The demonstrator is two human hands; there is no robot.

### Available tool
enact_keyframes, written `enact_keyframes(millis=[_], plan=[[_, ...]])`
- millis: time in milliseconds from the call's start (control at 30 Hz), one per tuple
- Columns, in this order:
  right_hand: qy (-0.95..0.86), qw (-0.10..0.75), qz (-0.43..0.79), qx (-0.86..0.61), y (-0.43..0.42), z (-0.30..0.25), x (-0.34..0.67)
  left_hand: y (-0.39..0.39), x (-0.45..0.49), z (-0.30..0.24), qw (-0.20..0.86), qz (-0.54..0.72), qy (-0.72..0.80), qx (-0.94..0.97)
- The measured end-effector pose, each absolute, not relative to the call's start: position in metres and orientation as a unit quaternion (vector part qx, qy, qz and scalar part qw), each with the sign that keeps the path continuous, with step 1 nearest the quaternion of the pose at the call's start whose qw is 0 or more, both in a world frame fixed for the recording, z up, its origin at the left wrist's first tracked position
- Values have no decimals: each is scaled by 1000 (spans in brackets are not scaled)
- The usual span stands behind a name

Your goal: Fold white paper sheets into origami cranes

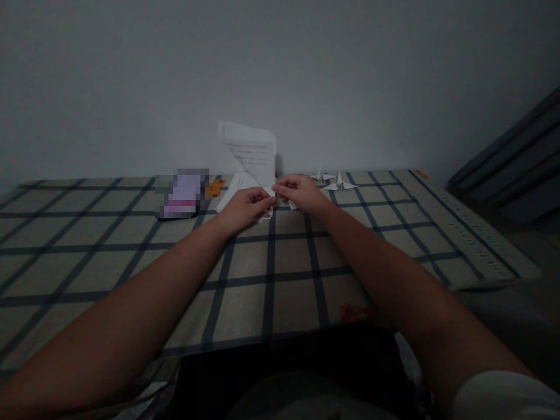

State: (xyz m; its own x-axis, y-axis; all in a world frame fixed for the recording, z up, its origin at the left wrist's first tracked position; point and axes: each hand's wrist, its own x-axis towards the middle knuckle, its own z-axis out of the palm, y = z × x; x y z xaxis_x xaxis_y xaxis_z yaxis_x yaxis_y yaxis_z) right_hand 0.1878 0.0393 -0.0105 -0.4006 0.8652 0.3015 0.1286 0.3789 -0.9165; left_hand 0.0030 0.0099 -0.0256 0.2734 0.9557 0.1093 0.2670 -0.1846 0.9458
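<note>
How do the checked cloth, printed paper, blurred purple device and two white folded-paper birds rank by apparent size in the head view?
1. Checked cloth
2. Printed paper, partly hidden by the hands
3. Purple device, edges blurred
4. Front bird and back bird: unsure, since the front one sits nearer the camera

At four o'clock was a short, pale sleeve point(503, 396). At six o'clock, black cloth point(284, 353) covered the lap.

Illegible lettering on paper point(254, 158), tablecloth point(475, 239)

Likely a home: checked tablecloth point(247, 291)
</note>
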Motion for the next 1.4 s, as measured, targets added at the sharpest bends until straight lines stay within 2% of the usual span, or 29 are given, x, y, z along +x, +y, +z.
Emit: enact_keyframes(millis=[133,400,667,1000,1200,1400], plan=[[-715,412,444,-348,40,-10,189,8,5,-25,443,414,462,647],[-736,383,433,-353,36,-8,192,15,4,-26,460,561,442,528],[-721,374,467,-349,41,-13,191,15,0,-27,405,550,472,558],[-657,449,490,-357,42,-9,190,5,7,-24,501,489,457,549],[-663,439,489,-358,40,-9,189,8,8,-24,515,524,431,523],[-662,425,504,-357,37,-7,188,12,6,-24,476,565,440,511]])
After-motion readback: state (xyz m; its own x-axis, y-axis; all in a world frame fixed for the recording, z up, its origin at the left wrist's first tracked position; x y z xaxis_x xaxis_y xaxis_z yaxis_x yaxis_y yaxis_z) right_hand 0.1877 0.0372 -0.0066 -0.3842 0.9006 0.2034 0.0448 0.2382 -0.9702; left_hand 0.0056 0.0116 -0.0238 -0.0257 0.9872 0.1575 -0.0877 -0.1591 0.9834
